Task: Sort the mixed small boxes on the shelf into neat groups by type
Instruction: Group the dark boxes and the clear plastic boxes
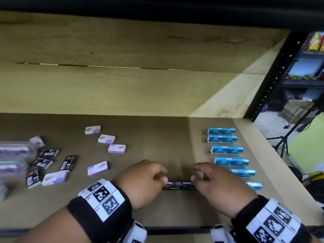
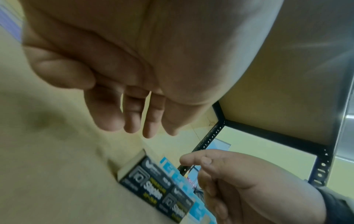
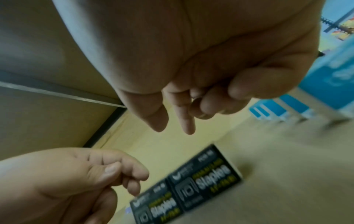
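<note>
Two black staple boxes [image 1: 178, 185] lie end to end on the shelf [image 1: 157, 134], low in the middle of the head view, between the two hands. The left hand [image 1: 142, 181] is at their left end and the right hand [image 1: 219, 186] at their right end. In the head view the thumbs seem to be at the ends of the boxes. In both wrist views, however, the fingers hang above the shelf and are apart from the boxes. The grip of the left hand is loose, its fingers [image 2: 132, 118] lightly bent and holding nothing. The grip of the right hand is also loose, its fingers [image 3: 184, 115] half curled and empty.

At the right side of the head view, blue staple boxes [image 1: 226, 149] stand in a tidy column from the back toward the front edge, in pairs; the nearest ones are partly hidden behind the right hand.

In the left middle of the frame, several purple and white boxes [image 1: 116, 148] lie scattered at different angles. Further left, other black boxes [image 1: 67, 163] with orange marks lie mixed with one more purple box [image 1: 54, 178]. At the far left edge there are clear plastic packs [image 1: 14, 155] with purple labels, blurred.

Both wrists carry black bands with white marker tags [image 1: 103, 199].
</note>
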